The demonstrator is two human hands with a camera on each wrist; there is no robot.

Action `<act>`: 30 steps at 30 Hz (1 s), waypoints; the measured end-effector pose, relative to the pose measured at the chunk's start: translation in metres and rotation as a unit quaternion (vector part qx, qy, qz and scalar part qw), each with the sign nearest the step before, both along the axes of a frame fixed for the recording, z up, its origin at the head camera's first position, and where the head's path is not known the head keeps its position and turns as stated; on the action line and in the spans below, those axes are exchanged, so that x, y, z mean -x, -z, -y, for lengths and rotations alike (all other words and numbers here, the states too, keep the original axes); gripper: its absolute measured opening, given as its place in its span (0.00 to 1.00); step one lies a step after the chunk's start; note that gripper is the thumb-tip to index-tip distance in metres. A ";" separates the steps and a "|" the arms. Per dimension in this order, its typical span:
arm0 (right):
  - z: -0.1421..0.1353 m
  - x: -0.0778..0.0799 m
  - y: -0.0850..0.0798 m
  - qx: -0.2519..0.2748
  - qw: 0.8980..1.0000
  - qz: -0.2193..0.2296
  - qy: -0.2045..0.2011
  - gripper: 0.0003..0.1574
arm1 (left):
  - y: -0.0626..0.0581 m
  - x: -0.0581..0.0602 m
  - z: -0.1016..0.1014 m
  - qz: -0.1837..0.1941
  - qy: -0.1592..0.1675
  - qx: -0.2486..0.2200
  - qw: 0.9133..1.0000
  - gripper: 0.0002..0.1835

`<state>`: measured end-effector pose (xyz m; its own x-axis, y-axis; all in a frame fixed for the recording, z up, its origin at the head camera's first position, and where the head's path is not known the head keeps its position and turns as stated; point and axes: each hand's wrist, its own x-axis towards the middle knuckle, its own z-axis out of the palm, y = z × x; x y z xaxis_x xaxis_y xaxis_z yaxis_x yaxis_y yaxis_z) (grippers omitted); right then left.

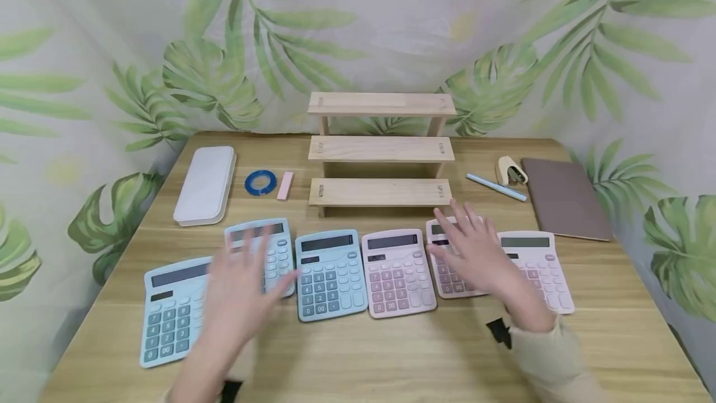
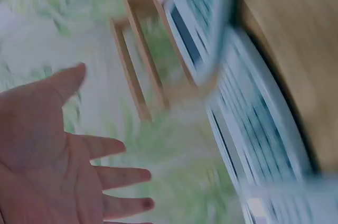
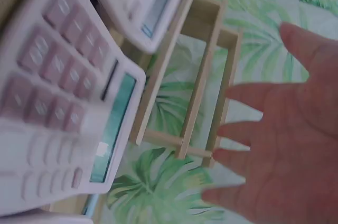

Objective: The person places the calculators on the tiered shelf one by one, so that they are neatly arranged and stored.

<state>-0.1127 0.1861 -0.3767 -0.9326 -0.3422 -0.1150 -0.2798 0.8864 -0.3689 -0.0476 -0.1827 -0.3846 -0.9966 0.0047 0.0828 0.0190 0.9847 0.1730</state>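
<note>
Left hand point(image 1: 237, 294), right hand point(image 1: 474, 255) held wide, empty, over calculators point(image 1: 331, 278); reaching step presumed, firm grip needed for lifting.

Room lies before the middle calculators point(image 1: 332, 275); a wooden shelf point(image 1: 381, 149) blocks behind.

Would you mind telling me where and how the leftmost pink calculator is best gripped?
I would probably grip the leftmost pink calculator by the middle of its near edge, coming in low from the near side. It lies face up on the table, with a blue calculator close on its left and another pink calculator close on its right, while nothing stands against that near edge.
</note>
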 end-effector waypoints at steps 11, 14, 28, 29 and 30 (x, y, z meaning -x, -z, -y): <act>-0.041 0.128 -0.007 0.265 0.937 0.165 0.155 0.38 | 0.044 -0.063 0.133 0.192 -0.324 -0.028 0.926 0.57; -0.039 0.150 0.001 0.392 0.870 0.219 0.203 0.37 | 0.056 -0.065 0.136 0.208 -0.317 -0.039 0.925 0.58; -0.043 0.170 0.013 0.547 0.754 0.293 0.215 0.06 | 0.060 -0.057 0.149 0.178 -0.298 -0.134 0.928 0.52; -0.044 0.171 0.014 0.543 0.757 0.291 0.216 0.06 | 0.060 -0.056 0.151 0.176 -0.297 -0.140 0.928 0.52; -0.044 0.172 0.014 0.543 0.756 0.293 0.216 0.06 | 0.060 -0.056 0.152 0.174 -0.296 -0.148 0.927 0.52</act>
